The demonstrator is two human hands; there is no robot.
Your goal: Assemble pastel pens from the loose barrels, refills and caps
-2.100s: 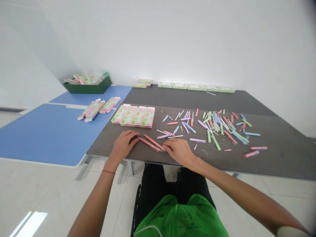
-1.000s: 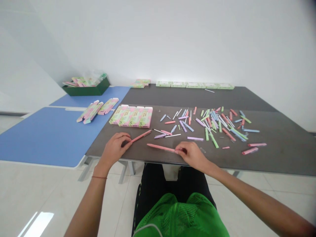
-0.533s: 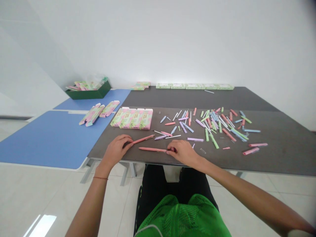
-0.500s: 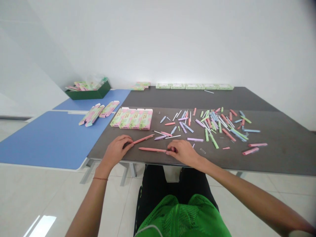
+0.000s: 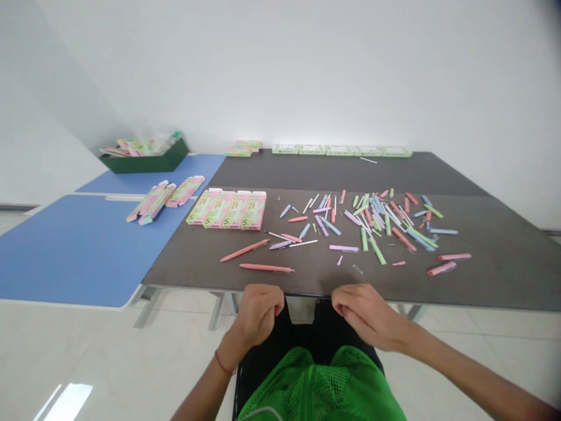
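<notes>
My left hand point(image 5: 262, 309) is curled closed at the front edge of the dark table point(image 5: 504, 275), with nothing visible in it. Level with it, my right hand point(image 5: 363, 310) is also closed, its fingers folded by the same edge. Beyond my left hand lie two pink pens, one slanted point(image 5: 244, 250) and one nearly parallel to the edge point(image 5: 267, 268). A purple barrel piece point(image 5: 344, 248), a small purple tip point(image 5: 340, 260) and a clear clip point(image 5: 357, 269) lie past my right hand. White refills point(image 5: 303, 243) rest among coloured pen parts farther in.
Several pink-green boxes point(image 5: 231, 211) stand in a row at left centre. Pen parts point(image 5: 385, 219) are heaped to the right. Pale green boxes point(image 5: 326, 150) line the wall. Flattened cartons point(image 5: 153, 200) and a dark green bin point(image 5: 144, 164) occupy the blue table point(image 5: 83, 245).
Both hands have let go of the pink pens and drawn back to the table's front edge, closing. The two pens now lie on the table. The view has shifted slightly.
</notes>
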